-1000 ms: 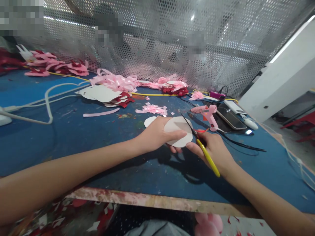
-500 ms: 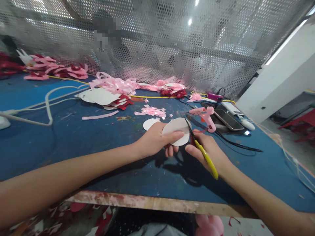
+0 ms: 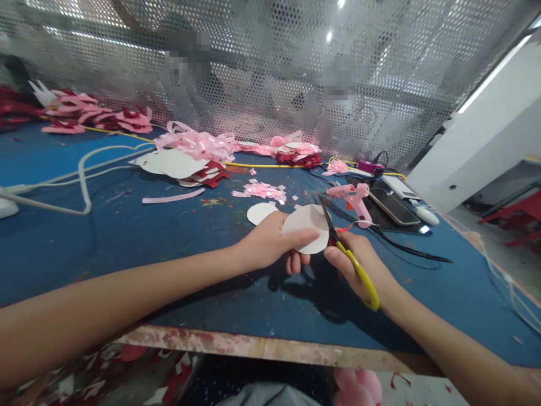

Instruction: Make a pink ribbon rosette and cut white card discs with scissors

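Note:
My left hand [image 3: 270,239] pinches a round white paper piece [image 3: 310,223] between thumb and fingers, above the middle of the blue table. Yellow-handled scissors [image 3: 359,273] are in my right hand [image 3: 359,259], their dark blades at the paper's right edge. A thin red strip hangs by the blades. Another white oval [image 3: 260,213] lies on the table just behind my left hand. A pink glue gun [image 3: 357,200] rests beyond my right hand.
Small pink pieces [image 3: 266,192] lie behind the hands. White and red cutouts [image 3: 173,163] and pink ribbon [image 3: 198,141] are at the back left. Phones [image 3: 393,206], a white mouse [image 3: 425,214] and cables are at the right. Perforated metal [image 3: 262,73] stands behind the table [image 3: 169,299].
Both hands, with the paper and scissors, have shifted slightly right in view. The paper has turned a little, and a red strip shows more plainly beside the blades.

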Tool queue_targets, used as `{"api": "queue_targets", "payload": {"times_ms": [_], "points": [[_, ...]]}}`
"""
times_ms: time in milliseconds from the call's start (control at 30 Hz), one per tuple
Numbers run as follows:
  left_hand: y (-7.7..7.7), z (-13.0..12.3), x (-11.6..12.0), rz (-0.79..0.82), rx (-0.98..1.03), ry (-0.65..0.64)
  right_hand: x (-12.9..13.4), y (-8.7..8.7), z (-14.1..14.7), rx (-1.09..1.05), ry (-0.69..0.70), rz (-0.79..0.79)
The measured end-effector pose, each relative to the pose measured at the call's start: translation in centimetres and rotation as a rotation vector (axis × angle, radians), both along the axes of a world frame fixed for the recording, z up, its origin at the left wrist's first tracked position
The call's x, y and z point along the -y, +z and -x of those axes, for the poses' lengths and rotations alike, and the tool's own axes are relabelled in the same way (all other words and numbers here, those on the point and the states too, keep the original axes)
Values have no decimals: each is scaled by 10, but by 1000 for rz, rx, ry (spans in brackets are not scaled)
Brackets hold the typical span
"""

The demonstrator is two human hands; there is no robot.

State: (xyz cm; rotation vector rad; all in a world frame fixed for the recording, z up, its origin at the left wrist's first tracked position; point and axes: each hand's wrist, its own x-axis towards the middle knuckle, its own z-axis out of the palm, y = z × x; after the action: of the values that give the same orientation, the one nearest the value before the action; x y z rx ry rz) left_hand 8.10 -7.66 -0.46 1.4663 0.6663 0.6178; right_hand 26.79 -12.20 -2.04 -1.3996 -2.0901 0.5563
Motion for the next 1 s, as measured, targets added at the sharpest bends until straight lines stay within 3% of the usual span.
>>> {"api": "queue_targets", "payload": {"times_ms": [267,500,733,900,1000], "points": [[9,8,-10,52,-114,-48,-2,3,-3,163,-83,-73],[13,9,-8,35,-192,-190,-2,1,1,103,6,-127],[15,12,-10,19,-216,-196,-3,-2,-1,163,-26,-105],[22,17,-13,16,-289,-230,-2,0,0,298,-75,-179],[18,15,-15,11,-243,-172,-3,2,-1,263,-104,-198]]}}
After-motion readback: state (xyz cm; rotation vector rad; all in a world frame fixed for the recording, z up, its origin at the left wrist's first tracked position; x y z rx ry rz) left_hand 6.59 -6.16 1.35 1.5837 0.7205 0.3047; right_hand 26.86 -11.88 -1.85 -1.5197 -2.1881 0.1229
